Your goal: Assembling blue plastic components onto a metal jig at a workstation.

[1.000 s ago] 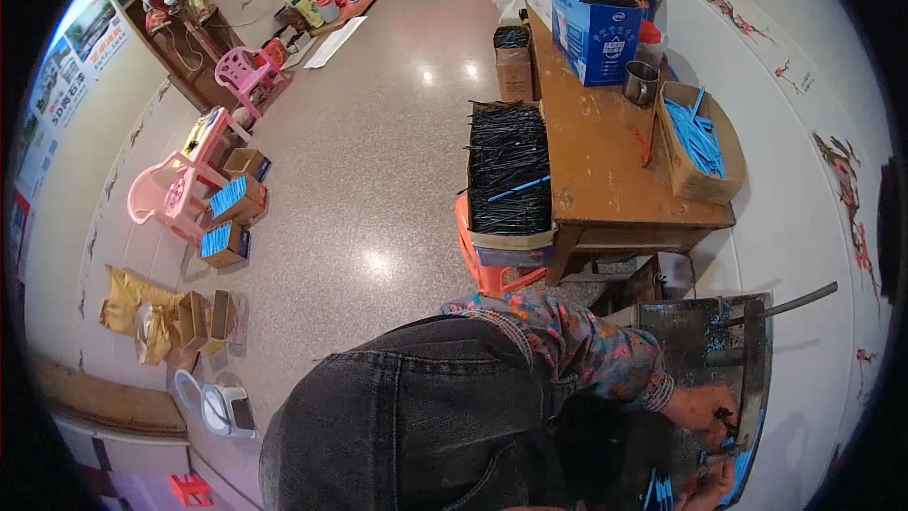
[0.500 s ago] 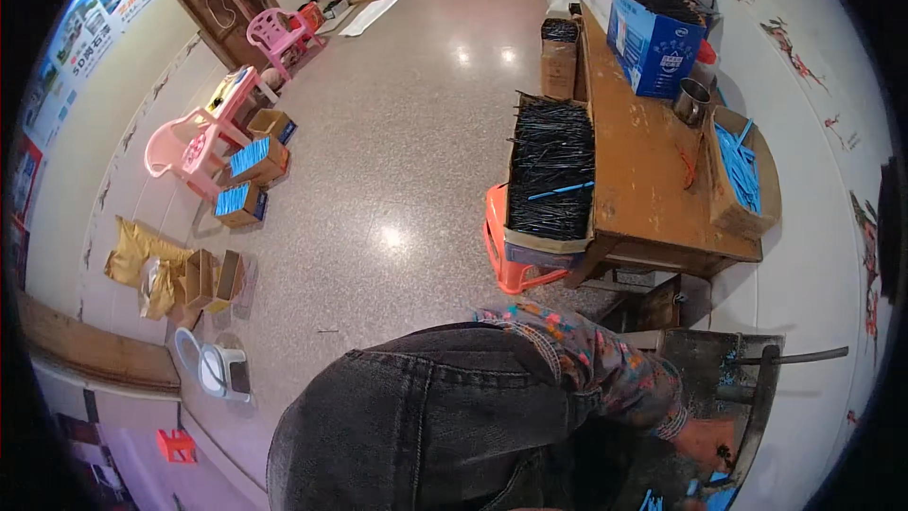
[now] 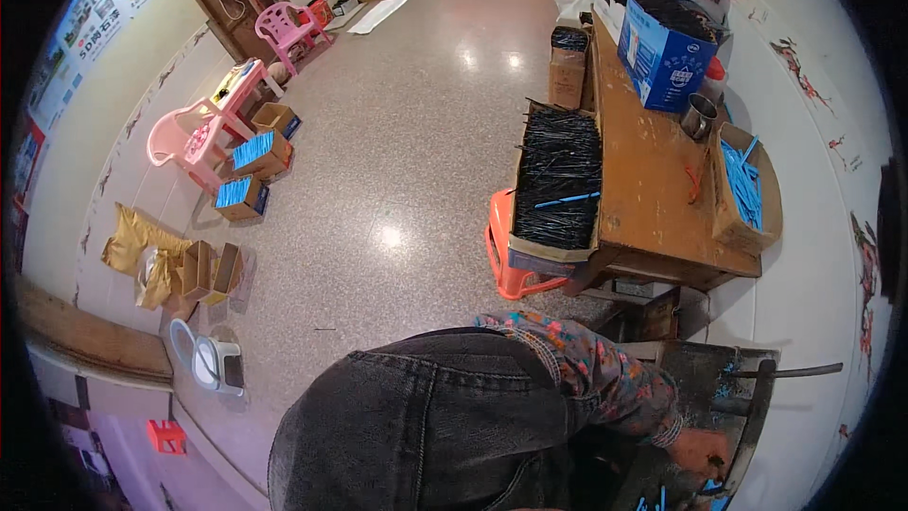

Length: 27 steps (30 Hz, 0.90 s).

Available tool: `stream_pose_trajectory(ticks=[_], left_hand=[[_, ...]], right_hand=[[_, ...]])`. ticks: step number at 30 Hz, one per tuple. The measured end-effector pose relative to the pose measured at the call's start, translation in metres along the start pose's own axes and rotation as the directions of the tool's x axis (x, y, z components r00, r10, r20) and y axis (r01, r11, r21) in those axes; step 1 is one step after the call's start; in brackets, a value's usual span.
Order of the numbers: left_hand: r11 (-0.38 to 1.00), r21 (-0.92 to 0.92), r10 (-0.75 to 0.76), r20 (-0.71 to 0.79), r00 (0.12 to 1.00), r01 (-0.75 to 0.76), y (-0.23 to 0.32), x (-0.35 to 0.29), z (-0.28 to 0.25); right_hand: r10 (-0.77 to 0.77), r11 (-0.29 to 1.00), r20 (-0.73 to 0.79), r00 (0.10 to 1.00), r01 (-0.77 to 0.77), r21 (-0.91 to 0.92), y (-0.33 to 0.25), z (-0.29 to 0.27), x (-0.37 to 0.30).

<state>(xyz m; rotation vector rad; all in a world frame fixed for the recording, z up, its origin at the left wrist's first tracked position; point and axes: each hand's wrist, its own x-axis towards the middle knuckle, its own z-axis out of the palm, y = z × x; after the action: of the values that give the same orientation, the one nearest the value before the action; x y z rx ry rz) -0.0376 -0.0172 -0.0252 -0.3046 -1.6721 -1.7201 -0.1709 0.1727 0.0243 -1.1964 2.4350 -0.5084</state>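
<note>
Head view: I count one hand (image 3: pixel 698 448) in sight, reaching out from a flowered sleeve (image 3: pixel 596 380) at the lower right, above dark jeans (image 3: pixel 426 426). Which hand it is I cannot tell for sure; it comes from the right side of the body. It rests down on a dark metal machine plate (image 3: pixel 705 388), among a few small blue pieces (image 3: pixel 711 485), and it is too small and blurred for me to say whether the fingers are clenched or loose. One long metal lever (image 3: pixel 790 372) sticks out to the right of the plate.

On the wooden desk (image 3: pixel 643 189) I count one flat box of black sticks (image 3: pixel 558 180), one tray of blue sticks (image 3: pixel 747 185), one blue carton (image 3: pixel 662 38), one metal cup (image 3: pixel 698 116) and one small brown box (image 3: pixel 567 71). One orange stool (image 3: pixel 501 260) stands just beside the desk, under the black-stick box. Across the floor are two pink chairs (image 3: pixel 284 28), and two open boxes with blue contents (image 3: pixel 251 170).

Against the frame half a second ago, the view has swung a little: the desk sits further right and lower, and the hand has stayed on the plate.
</note>
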Motion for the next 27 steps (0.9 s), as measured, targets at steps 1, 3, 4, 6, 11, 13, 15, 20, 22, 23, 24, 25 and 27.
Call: stream_pose_trajectory(ticks=[1, 3, 4, 6, 11, 13, 15, 20, 22, 23, 24, 25, 27], left_hand=[[0.999, -0.025, -0.023, 0.013, 1.0, 0.023, 0.001, 0.001, 0.0], [0.999, -0.031, -0.041, 0.01, 0.999, 0.041, 0.002, 0.0, 0.003], [0.998, -0.039, -0.056, -0.002, 0.998, 0.056, 0.002, -0.001, 0.001], [0.995, -0.057, -0.087, -0.021, 0.996, 0.086, 0.001, -0.002, -0.002], [0.994, -0.069, -0.087, -0.087, 0.992, 0.081, 0.018, -0.001, 0.006], [0.996, -0.035, -0.083, -0.057, 0.995, 0.081, 0.024, -0.002, 0.001], [0.997, 0.026, -0.075, -0.005, 0.997, 0.075, 0.028, -0.001, 0.0], [0.991, -0.059, -0.116, 0.054, 0.992, 0.119, 0.007, -0.003, -0.001], [0.985, -0.097, -0.133, 0.069, 0.989, 0.14, 0.003, -0.003, 0.0], [0.989, -0.068, -0.124, 0.054, 0.991, 0.128, 0.004, -0.003, -0.001], [0.992, -0.038, -0.115, 0.04, 0.993, 0.116, 0.009, -0.003, -0.002], [0.994, -0.007, -0.105, 0.026, 0.994, 0.105, 0.013, -0.004, -0.003], [0.995, 0.022, -0.096, 0.012, 0.995, 0.095, 0.018, -0.002, -0.005]], right_hand=[[0.026, 0.998, 0.012, 1.0, -0.025, -0.058, -0.004, 0.001, -0.003], [-0.072, 0.997, -0.088, 0.994, 0.073, 0.011, -0.015, 0.001, -0.012], [-0.164, 0.982, -0.187, 0.969, 0.178, 0.06, -0.022, 0.001, -0.014], [-0.317, 0.912, -0.392, 0.864, 0.391, 0.125, -0.029, 0.001, -0.018], [0.109, 0.804, -0.481, 0.87, 0.207, 0.557, 0.058, 0.043, 0.025], [0.137, 0.779, -0.411, 0.901, 0.158, 0.606, 0.039, 0.042, 0.015], [0.183, 0.727, -0.26, 0.948, 0.047, 0.685, 0.001, 0.039, -0.002], [0.291, 0.6, -0.372, 0.882, 0.135, 0.789, -0.028, 0.049, -0.008], [0.327, 0.565, -0.426, 0.843, 0.187, 0.804, -0.038, 0.049, -0.01], [0.311, 0.574, -0.35, 0.884, 0.119, 0.81, -0.045, 0.044, -0.013], [0.295, 0.582, -0.269, 0.917, 0.051, 0.812, -0.052, 0.037, -0.016], [0.278, 0.591, -0.185, 0.943, -0.016, 0.807, -0.057, 0.031, -0.019], [0.264, 0.601, -0.098, 0.96, -0.084, 0.795, -0.054, 0.027, -0.019]])
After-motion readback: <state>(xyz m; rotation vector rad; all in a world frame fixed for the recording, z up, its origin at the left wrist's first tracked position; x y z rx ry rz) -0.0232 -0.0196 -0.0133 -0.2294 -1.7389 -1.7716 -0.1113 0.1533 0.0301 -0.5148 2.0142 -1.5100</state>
